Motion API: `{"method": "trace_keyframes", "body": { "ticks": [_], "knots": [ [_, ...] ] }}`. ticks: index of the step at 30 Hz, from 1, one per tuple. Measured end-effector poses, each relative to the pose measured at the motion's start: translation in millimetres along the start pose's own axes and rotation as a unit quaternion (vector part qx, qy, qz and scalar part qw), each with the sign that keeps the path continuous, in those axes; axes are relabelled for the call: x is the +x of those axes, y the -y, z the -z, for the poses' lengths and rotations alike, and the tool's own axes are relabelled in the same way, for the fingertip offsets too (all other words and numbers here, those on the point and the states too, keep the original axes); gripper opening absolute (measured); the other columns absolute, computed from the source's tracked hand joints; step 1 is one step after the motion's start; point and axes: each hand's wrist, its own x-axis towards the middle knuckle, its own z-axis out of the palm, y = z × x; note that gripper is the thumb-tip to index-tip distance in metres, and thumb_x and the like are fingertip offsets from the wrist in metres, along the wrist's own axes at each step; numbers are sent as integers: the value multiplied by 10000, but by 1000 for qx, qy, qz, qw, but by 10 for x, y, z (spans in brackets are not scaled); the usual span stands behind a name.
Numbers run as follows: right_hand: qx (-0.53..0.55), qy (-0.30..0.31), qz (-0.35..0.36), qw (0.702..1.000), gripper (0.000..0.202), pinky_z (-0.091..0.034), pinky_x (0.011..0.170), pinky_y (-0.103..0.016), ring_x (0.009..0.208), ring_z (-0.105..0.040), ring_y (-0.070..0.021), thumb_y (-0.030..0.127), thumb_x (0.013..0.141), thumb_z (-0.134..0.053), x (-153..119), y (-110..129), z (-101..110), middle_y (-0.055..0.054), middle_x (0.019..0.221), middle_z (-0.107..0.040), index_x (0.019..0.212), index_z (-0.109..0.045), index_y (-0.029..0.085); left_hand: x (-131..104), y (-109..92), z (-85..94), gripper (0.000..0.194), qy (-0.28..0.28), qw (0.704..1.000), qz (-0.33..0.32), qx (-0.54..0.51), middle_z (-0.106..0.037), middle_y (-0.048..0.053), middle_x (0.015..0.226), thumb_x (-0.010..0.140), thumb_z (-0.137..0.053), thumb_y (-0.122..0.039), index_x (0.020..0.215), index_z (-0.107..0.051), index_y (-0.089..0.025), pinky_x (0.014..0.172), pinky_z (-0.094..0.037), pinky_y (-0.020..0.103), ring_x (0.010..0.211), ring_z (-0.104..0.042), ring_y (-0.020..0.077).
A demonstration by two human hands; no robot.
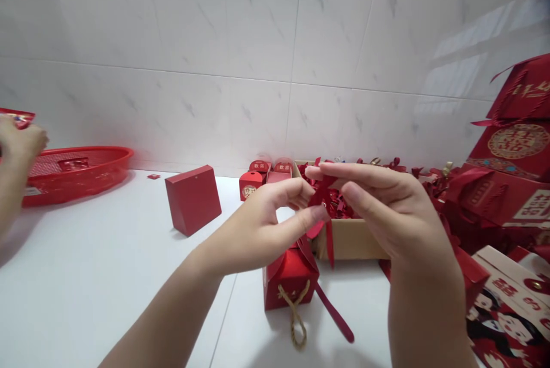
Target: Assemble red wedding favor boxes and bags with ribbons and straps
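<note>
Both of my hands are raised over a small red gift box (292, 276), which has a twisted gold cord loop on its front. My left hand (266, 224) pinches a dark red ribbon (320, 193) between thumb and fingers. From the other side, my right hand (387, 207) holds the upper part of the same ribbon between its thumb and fingertips. One ribbon tail hangs beside the box, and a second strip lies on the white table at its right.
A plain red box (193, 199) stands left of centre. Behind my hands is a cardboard box (352, 239) of red ribbons, beside small red boxes (251, 184). Another person's hand (19, 139) holds a packet over a red basket (86, 184). Red gift bags (515, 144) crowd the right.
</note>
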Motion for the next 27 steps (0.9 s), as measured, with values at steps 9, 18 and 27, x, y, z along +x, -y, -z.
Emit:
{"method": "trace_keyframes", "body": {
  "ticks": [9,18,27],
  "knots": [
    [68,-245,15,967,90,-581,783,-261,805,-689,-126,170,792,-688,126,-211,99,14,833,-714,864,-702,223,-24,-72,57,273,26,998,53,28,-669,-13,769,896,-493,-368,745,-636,-191,749,-475,234,769,-606,118],
    [86,-402,99,906,138,-573,664,-179,734,-674,-95,74,731,-683,127,-144,426,20,805,-697,801,-703,192,-83,-79,191,300,11,993,103,56,-494,-36,598,910,-435,-399,757,-590,-193,507,-371,190,547,-449,82],
    [93,-488,164,852,231,-554,667,-128,761,-659,-61,-7,762,-587,33,-86,749,18,881,-685,820,-712,179,-200,-149,399,352,-23,986,117,119,-458,-28,542,899,-429,-421,680,-576,-189,471,-349,189,524,-430,89]
  ]
}}
